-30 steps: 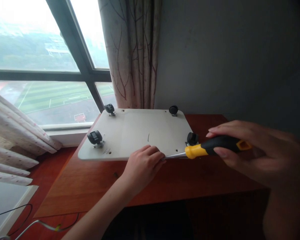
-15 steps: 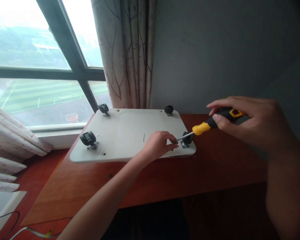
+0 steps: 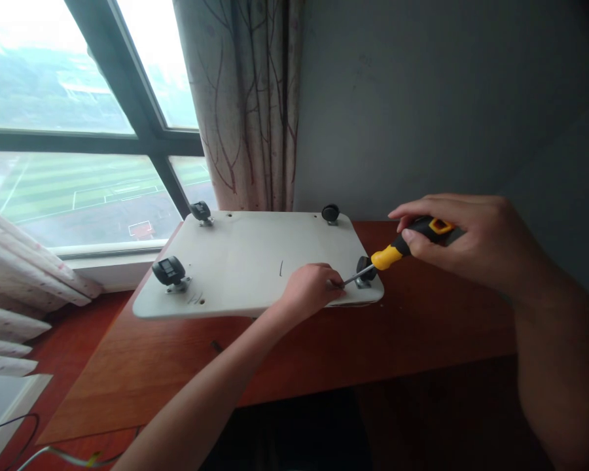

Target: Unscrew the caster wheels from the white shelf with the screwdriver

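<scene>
1. Fingers of two bare hands register on my feed: left hand (image 3: 311,288) narrow, right hand (image 3: 471,239) wrapped around one screwdriver (image 3: 387,257).
2. Far left, I count two patterned curtains: one low curtain (image 3: 19,268) at the left edge and one tall curtain (image 3: 248,104) against the wall. One window (image 3: 53,190) stands between them, its frame dark.
3. Lower left, I log two cables at floor level, one black cable (image 3: 33,435) and one pale cable (image 3: 59,451).
4. One white board (image 3: 255,245) lies flat on one reddish-brown table (image 3: 432,333). I count four casters on its upper face, one near each corner: far left caster (image 3: 201,210), near left caster (image 3: 169,269), far right caster (image 3: 330,212) and near right caster (image 3: 366,267), the last partly covered by the screwdriver.
5. On the board I find three dark holes in view, two along the far edge and one near the left front, plus two pen or pencil marks.
6. One small dark object (image 3: 216,347) lies on the table beside the left forearm; I cannot identify it.
7. Left fingers: bunched in a tight pinch at the end of the screwdriver's metal shaft, over the board's front right, just beside the near right caster. Whether a small part sits inside the pinch, I cannot tell.
8. Right fingers: thumb and fingertips curled around the black-and-yellow handle; the tool slants down and left, its tip at the left fingertips.
</scene>
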Demonstrator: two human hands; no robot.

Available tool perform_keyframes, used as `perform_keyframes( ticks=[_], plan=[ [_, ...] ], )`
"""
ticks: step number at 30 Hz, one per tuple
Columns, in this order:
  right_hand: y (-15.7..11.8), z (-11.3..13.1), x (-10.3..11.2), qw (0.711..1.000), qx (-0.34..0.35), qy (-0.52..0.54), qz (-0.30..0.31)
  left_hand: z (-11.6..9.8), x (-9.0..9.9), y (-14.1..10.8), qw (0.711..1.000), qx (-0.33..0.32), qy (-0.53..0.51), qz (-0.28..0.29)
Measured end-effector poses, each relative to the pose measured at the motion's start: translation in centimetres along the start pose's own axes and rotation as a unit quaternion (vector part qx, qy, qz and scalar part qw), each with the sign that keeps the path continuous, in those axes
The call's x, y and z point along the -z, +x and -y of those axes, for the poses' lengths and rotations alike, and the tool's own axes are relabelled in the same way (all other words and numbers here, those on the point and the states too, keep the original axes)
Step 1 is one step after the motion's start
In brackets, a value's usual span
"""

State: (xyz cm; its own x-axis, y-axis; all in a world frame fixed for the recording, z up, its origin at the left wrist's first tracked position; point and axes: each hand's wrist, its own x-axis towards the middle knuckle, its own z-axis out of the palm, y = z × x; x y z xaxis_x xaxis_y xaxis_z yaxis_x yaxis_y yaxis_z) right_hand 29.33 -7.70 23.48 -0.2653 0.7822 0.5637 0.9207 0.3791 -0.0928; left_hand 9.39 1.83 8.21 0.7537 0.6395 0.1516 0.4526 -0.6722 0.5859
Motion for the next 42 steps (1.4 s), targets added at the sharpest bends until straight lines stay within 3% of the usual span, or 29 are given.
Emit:
perform_keyframes(
  ticks=[34, 42],
  plan=[
    [-0.3, 0.1, -1.0, 0.999, 0.002, 0.003, -0.044, 0.0, -0.2, -0.3, 1.000, -0.004, -0.003, -0.022],
    [0.0, 0.7, -0.5, 0.998, 0.036, 0.040, 0.021, 0.2, -0.4, -0.3, 1.000, -0.009, -0.002, -0.023]
  ],
)
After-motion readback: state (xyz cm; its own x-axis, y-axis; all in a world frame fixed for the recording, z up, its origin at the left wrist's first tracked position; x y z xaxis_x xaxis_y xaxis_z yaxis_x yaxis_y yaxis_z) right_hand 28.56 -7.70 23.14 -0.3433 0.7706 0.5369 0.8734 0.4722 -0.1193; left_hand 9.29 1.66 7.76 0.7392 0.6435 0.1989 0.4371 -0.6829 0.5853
